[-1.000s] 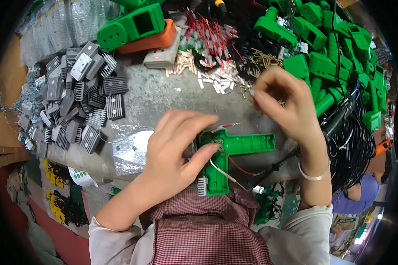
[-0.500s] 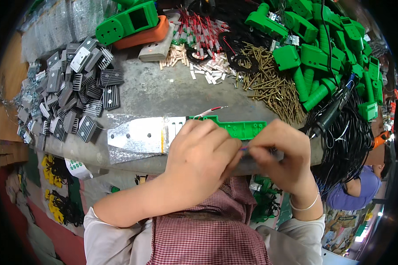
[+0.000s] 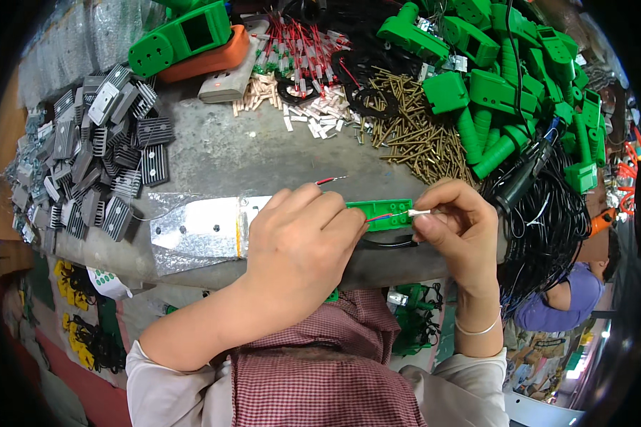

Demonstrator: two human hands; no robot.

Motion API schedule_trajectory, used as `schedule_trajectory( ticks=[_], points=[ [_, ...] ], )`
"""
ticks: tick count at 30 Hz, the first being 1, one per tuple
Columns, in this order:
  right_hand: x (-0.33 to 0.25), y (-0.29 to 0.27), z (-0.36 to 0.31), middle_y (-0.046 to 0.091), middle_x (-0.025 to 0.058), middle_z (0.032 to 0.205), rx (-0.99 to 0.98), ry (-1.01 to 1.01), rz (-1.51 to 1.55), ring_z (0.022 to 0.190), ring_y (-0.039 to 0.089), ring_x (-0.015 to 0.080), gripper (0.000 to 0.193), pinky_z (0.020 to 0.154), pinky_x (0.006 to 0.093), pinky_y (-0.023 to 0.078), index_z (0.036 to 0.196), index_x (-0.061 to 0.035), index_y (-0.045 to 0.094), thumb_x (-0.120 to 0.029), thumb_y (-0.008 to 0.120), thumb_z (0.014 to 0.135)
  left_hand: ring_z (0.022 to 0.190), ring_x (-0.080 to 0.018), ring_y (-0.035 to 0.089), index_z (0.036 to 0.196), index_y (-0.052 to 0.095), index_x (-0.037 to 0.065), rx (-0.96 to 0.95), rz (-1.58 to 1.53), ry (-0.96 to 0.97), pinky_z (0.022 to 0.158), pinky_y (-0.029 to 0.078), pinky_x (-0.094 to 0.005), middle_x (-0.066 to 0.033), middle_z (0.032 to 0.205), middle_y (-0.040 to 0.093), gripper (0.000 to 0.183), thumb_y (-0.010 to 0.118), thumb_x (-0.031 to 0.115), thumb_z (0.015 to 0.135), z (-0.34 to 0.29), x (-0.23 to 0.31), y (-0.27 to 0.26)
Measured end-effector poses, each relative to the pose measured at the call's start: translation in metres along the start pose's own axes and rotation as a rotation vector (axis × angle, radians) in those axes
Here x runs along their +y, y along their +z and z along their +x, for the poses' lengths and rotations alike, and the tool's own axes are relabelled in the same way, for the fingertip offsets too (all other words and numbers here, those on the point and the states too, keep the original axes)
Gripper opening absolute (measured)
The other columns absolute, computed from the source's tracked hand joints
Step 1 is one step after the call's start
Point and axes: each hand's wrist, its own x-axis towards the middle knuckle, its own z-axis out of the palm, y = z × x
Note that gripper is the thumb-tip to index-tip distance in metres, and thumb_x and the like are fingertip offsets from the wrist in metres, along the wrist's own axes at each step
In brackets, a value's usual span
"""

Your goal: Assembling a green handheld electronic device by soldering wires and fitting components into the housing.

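Note:
My left hand is closed, its fingers pinching a thin red wire that runs out to the right. Between the thumb and forefinger of my right hand is a small white sleeve, close to the wire's bare end. Whether the wire is inside the sleeve I cannot tell. Under and behind the hands lies a long green plastic housing, partly hidden. A flat silver-white plate on clear film reaches beneath my left hand. Another red wire end sticks up beyond my left knuckles.
Grey finned metal blocks pile up at left. White sleeves, red-wired parts and brass screws lie at the far side. Green housings and black cables crowd the right. A person sits beyond.
The view has shifted, so the bench appears further left. My hands have parted a little, and the red wire and white sleeve now show between them.

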Motion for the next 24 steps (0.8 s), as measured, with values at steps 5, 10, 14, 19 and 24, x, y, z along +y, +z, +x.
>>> schedule_trajectory(
  ticks=[5,10,14,19,24],
  points=[
    [-0.003,0.002,0.002,0.062,0.0019,0.089,-0.023,-0.018,-0.081,0.072,0.055,0.0006,0.014,0.06,0.0141,0.042,0.1,0.0047,0.065,0.006,0.069,0.087,0.066,-0.0237,0.055,0.08,0.068,0.007,-0.026,-0.015,0.001,0.06,0.044,-0.0361,-0.0043,0.071,0.057,0.013,0.077,0.007,0.07,0.002,0.002,-0.001],
    [-0.007,0.009,0.007,0.064,0.0035,0.09,-0.004,-0.052,-0.129,0.073,0.057,0.0016,0.013,0.061,0.0149,0.045,0.097,0.0057,0.066,0.009,0.068,0.085,0.066,-0.0238,0.055,0.081,0.068,0.007,-0.025,0.003,0.01,0.06,0.044,-0.0363,-0.0044,0.071,0.057,0.013,0.077,0.006,0.07,0.001,0.001,-0.001],
    [-0.013,-0.005,0.001,0.064,0.0037,0.091,0.009,-0.02,-0.074,0.074,0.058,0.0023,0.014,0.062,0.0151,0.047,0.099,0.0057,0.066,0.009,0.068,0.086,0.067,-0.0237,0.056,0.082,0.069,0.007,-0.016,-0.047,-0.001,0.06,0.044,-0.0364,-0.0044,0.073,0.059,0.013,0.076,0.006,0.071,-0.001,0.001,-0.001],
    [-0.013,-0.002,0.002,0.064,0.0037,0.092,-0.03,0.059,-0.014,0.075,0.058,0.0021,0.015,0.061,0.0155,0.047,0.101,0.0063,0.065,0.007,0.069,0.087,0.067,-0.0235,0.057,0.082,0.069,0.007,-0.035,-0.02,0.003,0.061,0.045,-0.0361,-0.0043,0.073,0.059,0.014,0.077,0.006,0.07,0.0,0.001,-0.002],
    [-0.012,0.007,0.009,0.065,0.0032,0.092,-0.079,0.072,-0.092,0.076,0.059,0.0028,0.014,0.06,0.0153,0.046,0.1,0.0055,0.066,0.007,0.069,0.086,0.068,-0.0234,0.057,0.083,0.07,0.007,-0.031,-0.032,0.004,0.061,0.045,-0.0362,-0.0041,0.073,0.059,0.015,0.077,0.006,0.07,0.001,-0.001,0.0]
  ],
)
